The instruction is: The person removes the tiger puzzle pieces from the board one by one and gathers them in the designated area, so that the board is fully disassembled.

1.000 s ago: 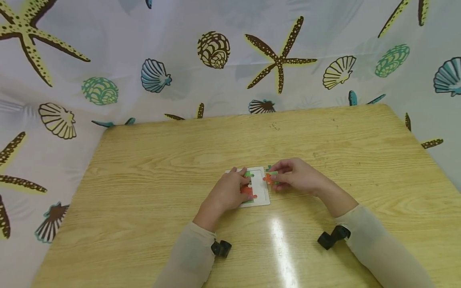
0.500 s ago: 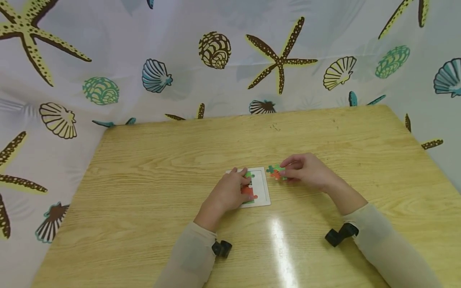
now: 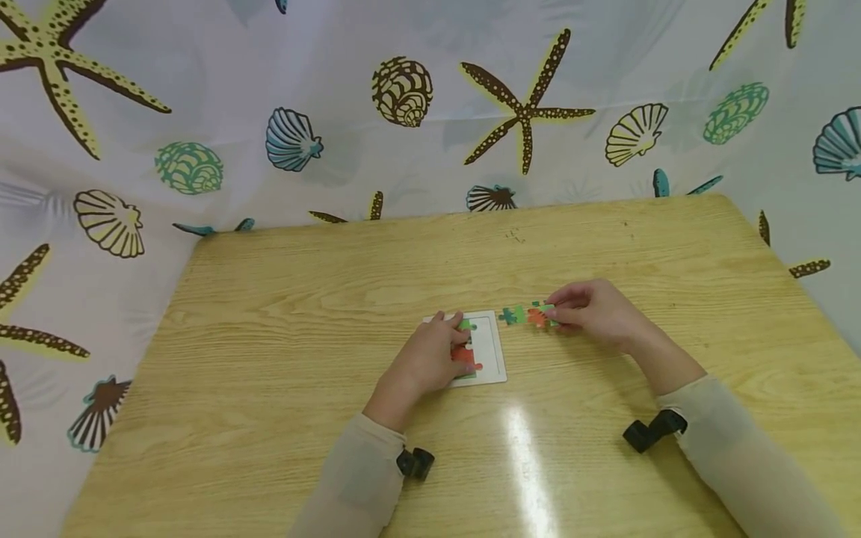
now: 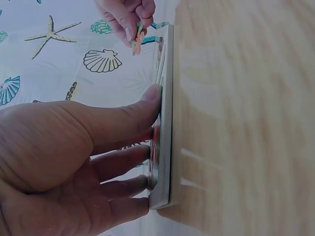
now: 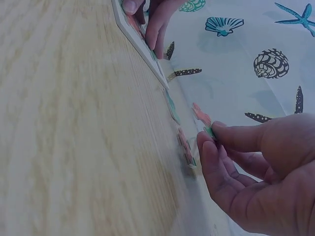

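Observation:
My left hand (image 3: 430,353) rests on a white puzzle board (image 3: 491,359), its fingertips and thumb pressing the face. Red and green puzzle pieces (image 3: 464,357) fill the part of the board beside the fingers; the hand hides the left portion. To the right of the board, my right hand (image 3: 599,315) pinches an orange-and-green puzzle piece (image 5: 203,116) between thumb and fingers, raised off the table. Below it, the right wrist view shows a red piece (image 5: 185,146) lying on the wood, with a green piece (image 5: 172,108) between that and the board's corner.
A wood-grain table (image 3: 303,321) carries everything. Behind and around it hangs a white cloth (image 3: 350,149) printed with starfish and shells. Black wrist mounts (image 3: 415,464) sit on both sleeves. Light glares on the table in front of the board.
My right hand has moved right and slightly away from the board with the pinched piece, uncovering the teal-green piece on the table. The left hand stays in place on the board.

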Motion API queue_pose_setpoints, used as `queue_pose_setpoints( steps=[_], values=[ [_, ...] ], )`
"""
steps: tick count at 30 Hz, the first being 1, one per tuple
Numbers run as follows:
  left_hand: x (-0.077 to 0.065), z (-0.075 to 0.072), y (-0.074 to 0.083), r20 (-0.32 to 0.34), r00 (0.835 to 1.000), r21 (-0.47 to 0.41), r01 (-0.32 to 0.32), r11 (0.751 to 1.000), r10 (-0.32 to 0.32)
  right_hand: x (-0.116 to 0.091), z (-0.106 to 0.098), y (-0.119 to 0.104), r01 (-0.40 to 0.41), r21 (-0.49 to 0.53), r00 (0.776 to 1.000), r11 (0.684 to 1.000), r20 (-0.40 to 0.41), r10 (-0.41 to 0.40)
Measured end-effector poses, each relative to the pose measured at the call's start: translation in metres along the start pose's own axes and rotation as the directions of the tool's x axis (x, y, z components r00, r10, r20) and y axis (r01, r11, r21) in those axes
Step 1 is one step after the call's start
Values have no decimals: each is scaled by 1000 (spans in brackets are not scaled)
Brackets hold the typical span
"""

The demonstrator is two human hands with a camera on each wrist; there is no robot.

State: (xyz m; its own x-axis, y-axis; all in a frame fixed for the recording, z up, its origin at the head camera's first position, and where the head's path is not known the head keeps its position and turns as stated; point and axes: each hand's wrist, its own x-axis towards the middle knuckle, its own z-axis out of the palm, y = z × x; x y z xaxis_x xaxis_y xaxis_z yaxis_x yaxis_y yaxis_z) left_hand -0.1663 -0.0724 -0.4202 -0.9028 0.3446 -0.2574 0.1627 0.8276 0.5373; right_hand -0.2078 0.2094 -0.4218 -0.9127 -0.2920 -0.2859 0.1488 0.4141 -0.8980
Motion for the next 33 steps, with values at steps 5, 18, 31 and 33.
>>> queue_pose_setpoints(
  steps=[5, 18, 31, 33],
  values=[
    [0, 0, 1, 1, 1000, 0, 5, 1000, -5, -2, -8, 1, -19, -46, 999, 999, -30, 18],
    [-1, 0, 2, -1, 1000, 6, 5, 1000, -5, -1, -30, 11, -74, -64, 993, 995, -98, 68],
    [-1, 0, 2, 1, 1000, 4, -5, 1000, 5, 2, -35, 13, -101, -79, 984, 992, -155, 88],
    [0, 0, 2, 2, 1000, 7, -1, 1000, 1, 3, -35, 13, -95, -116, 982, 989, -173, 74]
  ],
)
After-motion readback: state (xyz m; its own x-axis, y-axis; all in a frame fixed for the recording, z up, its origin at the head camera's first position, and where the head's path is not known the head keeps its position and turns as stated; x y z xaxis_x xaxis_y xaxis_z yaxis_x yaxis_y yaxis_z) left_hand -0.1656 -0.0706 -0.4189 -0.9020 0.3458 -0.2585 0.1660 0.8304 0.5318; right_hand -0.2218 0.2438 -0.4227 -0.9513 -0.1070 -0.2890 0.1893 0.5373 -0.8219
